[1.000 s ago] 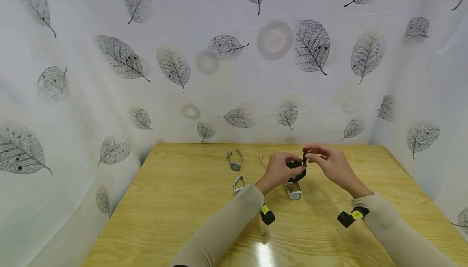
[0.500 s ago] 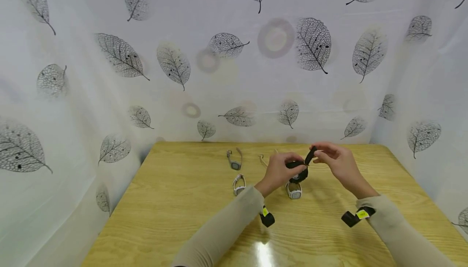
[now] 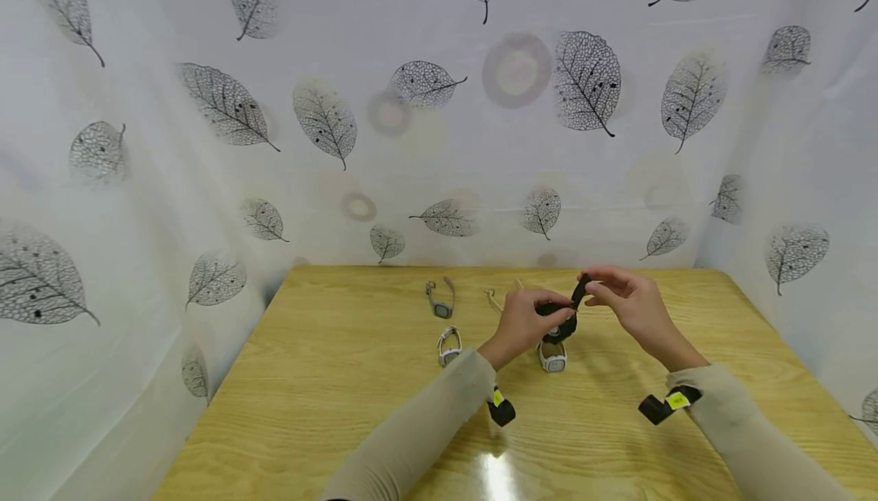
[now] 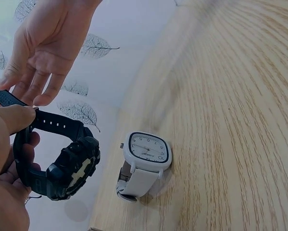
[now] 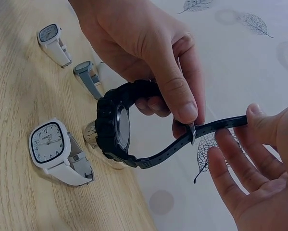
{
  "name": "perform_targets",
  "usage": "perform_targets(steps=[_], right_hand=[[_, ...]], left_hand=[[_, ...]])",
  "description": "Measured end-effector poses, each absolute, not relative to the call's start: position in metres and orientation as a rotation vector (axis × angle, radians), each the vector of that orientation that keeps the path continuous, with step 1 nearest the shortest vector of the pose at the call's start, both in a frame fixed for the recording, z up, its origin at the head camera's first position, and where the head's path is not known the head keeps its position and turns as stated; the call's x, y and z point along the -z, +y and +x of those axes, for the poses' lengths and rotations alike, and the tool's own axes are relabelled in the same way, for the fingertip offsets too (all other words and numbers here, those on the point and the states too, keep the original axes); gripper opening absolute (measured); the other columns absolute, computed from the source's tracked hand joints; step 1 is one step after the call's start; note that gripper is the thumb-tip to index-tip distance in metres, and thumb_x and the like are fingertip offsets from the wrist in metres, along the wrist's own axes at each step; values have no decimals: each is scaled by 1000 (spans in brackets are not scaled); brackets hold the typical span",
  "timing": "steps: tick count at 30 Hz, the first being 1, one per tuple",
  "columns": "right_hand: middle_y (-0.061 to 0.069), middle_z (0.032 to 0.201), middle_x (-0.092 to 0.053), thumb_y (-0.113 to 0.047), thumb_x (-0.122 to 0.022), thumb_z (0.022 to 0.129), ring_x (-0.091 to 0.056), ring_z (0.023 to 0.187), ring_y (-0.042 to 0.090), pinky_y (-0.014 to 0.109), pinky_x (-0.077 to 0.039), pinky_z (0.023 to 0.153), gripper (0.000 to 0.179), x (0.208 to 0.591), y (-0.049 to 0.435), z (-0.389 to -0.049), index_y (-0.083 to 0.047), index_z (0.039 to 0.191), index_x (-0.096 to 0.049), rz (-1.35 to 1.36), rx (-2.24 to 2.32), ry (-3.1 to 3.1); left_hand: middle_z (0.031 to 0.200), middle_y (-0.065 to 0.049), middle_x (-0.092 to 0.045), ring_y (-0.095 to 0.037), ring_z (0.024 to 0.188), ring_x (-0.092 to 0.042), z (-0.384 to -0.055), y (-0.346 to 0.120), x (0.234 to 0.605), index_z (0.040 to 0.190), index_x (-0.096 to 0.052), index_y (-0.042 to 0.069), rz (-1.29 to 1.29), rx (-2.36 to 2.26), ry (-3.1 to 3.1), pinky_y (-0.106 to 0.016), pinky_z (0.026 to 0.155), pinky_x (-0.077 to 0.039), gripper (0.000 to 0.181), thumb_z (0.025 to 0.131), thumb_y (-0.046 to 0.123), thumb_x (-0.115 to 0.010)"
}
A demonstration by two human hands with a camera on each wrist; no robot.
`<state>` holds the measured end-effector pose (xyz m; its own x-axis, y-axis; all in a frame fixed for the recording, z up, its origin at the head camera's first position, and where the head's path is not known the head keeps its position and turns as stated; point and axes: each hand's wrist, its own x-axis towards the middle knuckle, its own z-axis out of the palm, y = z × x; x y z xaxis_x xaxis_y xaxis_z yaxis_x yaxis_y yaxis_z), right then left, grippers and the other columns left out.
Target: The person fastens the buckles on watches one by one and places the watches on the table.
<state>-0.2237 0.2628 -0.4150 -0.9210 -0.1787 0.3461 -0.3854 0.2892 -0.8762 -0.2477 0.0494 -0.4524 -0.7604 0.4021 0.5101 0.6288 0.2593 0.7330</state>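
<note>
A chunky black wristwatch is held up over the table between both hands. My left hand grips its strap at the metal buckle, the thumb lying right at it. The free end of the strap passes through the buckle and is pinched between the thumb and fingers of my right hand. In the left wrist view the strap forms a loop below the watch case. Just under it on the table stands a white square-faced watch, its strap fastened in a loop.
Left of the hands stand a grey watch and another white watch. A pale-strapped watch is partly hidden behind my left hand. The wooden table ends at a leaf-patterned curtain.
My right hand has moved slightly right, drawing the strap end outward from upright to slanted. The black watch case has come into fuller view below my left hand, which stays nearly in place.
</note>
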Motion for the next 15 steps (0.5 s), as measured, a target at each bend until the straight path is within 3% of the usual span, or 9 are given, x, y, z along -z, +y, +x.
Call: perform_targets(steps=[15], right_hand=[[19, 118, -70, -18, -63, 105, -74, 94, 14, 28, -61, 78, 33, 417, 258, -223, 2, 132, -65, 509, -1632, -2426]], left_hand=[[102, 1, -78, 2, 91, -69, -247, 49, 453, 106, -81, 11, -1009, 1359, -2313, -11, 78, -54, 14, 95, 17, -77]])
